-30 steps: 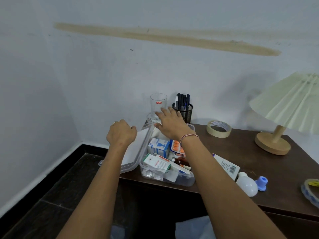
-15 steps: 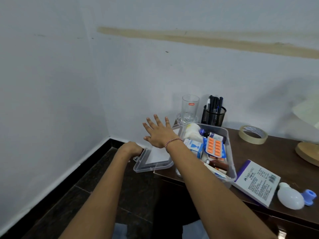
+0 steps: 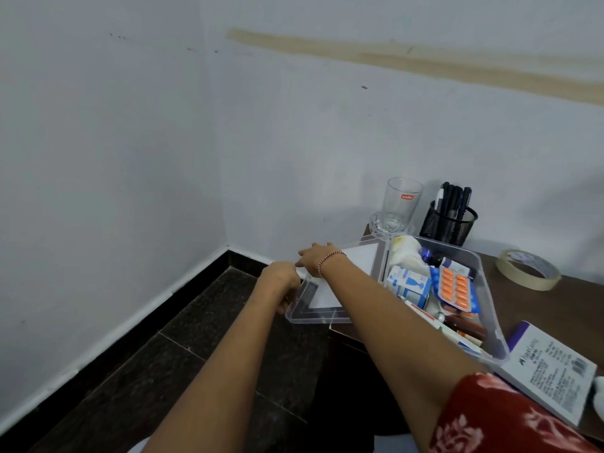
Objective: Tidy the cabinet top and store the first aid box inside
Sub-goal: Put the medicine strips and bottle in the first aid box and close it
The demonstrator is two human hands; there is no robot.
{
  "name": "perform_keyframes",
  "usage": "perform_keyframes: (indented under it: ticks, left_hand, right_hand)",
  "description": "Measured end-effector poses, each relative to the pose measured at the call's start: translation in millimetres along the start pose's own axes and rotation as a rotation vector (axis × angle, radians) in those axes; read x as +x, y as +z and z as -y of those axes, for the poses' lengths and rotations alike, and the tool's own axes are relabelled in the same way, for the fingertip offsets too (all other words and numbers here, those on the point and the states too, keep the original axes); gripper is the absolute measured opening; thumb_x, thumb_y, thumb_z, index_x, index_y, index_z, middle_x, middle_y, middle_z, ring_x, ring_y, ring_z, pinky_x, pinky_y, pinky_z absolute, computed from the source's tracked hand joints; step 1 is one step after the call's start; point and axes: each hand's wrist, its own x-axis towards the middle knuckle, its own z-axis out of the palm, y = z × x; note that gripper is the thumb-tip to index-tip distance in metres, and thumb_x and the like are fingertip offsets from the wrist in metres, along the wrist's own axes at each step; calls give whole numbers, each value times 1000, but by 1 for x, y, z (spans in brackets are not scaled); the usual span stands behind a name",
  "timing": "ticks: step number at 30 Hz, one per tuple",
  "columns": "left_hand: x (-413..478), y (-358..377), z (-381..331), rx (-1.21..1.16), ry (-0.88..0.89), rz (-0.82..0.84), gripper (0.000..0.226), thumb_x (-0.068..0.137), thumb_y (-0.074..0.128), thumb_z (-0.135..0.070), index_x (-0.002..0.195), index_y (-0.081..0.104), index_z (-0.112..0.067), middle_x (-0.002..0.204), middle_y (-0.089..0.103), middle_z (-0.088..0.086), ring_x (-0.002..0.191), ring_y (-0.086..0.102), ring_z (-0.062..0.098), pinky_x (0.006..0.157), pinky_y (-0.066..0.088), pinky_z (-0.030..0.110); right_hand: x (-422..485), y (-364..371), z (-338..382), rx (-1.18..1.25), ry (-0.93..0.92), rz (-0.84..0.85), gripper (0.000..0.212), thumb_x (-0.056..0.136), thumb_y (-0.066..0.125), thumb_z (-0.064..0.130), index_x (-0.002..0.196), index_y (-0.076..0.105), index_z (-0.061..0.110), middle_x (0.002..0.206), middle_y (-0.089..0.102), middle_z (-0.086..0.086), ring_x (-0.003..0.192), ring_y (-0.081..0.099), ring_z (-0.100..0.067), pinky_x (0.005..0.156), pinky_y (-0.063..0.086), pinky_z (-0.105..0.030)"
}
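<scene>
Clear lid [image 3: 322,289] lies under both hands' fingers [image 3: 302,259].

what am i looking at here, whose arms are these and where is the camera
The camera sits on a person's head, looking down at their own bare arms. No machine here. Both hands reach for the clear lid hanging open off the cabinet's left edge: the left hand grips its near corner, the right hand rests on its far edge. Beside it stands the open first aid box, full of medicine packs. On the cabinet top are also a glass, a pen holder, a tape roll and a white booklet.
</scene>
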Motion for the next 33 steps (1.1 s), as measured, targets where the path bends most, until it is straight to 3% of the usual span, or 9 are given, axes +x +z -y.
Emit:
perform_keyframes:
  ticks: [2, 4, 6, 10, 14, 20, 24, 33]
  left_hand:
    - [1, 0, 0, 34, 22, -71, 12, 83, 61, 3, 73, 59, -2, 68, 64, 12, 72, 69, 26, 74, 59, 35]
    - [-2, -2, -1, 89, 53, -144, 14, 81, 63, 1, 72, 55, -7, 79, 66, 11, 87, 70, 26, 81, 58, 36]
    - [-9, -8, -3, 129, 64, -207, 7, 80, 63, -1, 84, 60, -6, 97, 69, 12, 96, 67, 27, 85, 56, 34]
    - [-24, -27, -8, 217, 77, -339, 21, 81, 59, -3, 101, 63, -7, 105, 68, 10, 100, 65, 25, 71, 46, 28]
    - [-44, -47, -18, 236, 40, -470, 31, 84, 58, -6, 115, 60, -11, 120, 61, 9, 112, 58, 26, 72, 39, 29]
    - [-78, -63, -44, 50, 92, -732, 23, 83, 57, -1, 106, 61, -5, 113, 61, 15, 107, 58, 33, 69, 37, 30]
    - [-99, -62, -73, -122, 212, -882, 13, 83, 56, 3, 93, 60, -5, 109, 62, 19, 103, 59, 36, 69, 41, 33]
    - [-128, -38, -133, -214, 427, -979, 24, 81, 59, 2, 102, 66, -7, 110, 64, 15, 103, 60, 33, 71, 43, 31]
  right_hand:
    - [6, -2, 3, 24, -2, 10, 47, 97, 34, 3, 142, 40, 15, 151, 34, -6, 139, 32, -27, 114, 24, -47]
    - [8, -5, 4, 24, -27, -10, 45, 95, 39, -2, 138, 46, 9, 145, 43, -11, 132, 42, -29, 109, 35, -42]
    - [4, -11, 2, 22, -52, -54, 42, 94, 39, -5, 134, 49, 4, 139, 48, -15, 125, 48, -31, 103, 42, -37]
    - [-1, -29, -7, 29, -87, -239, 36, 93, 40, -9, 126, 53, -3, 131, 51, -22, 118, 53, -35, 95, 45, -36]
    - [-15, -55, -29, -31, -135, -392, 32, 91, 43, -8, 119, 56, -5, 127, 51, -24, 113, 55, -37, 94, 45, -37]
    - [-45, -83, -73, -123, -125, -660, 35, 89, 44, -8, 121, 57, 1, 127, 54, -19, 113, 55, -34, 94, 46, -38]
    - [-68, -94, -104, -13, -56, -763, 38, 87, 43, -11, 118, 60, 2, 124, 56, -18, 112, 56, -33, 89, 43, -33]
    - [-133, -81, -180, 82, 69, -901, 29, 86, 53, -7, 107, 68, 7, 106, 66, -11, 98, 63, -25, 83, 45, -30]
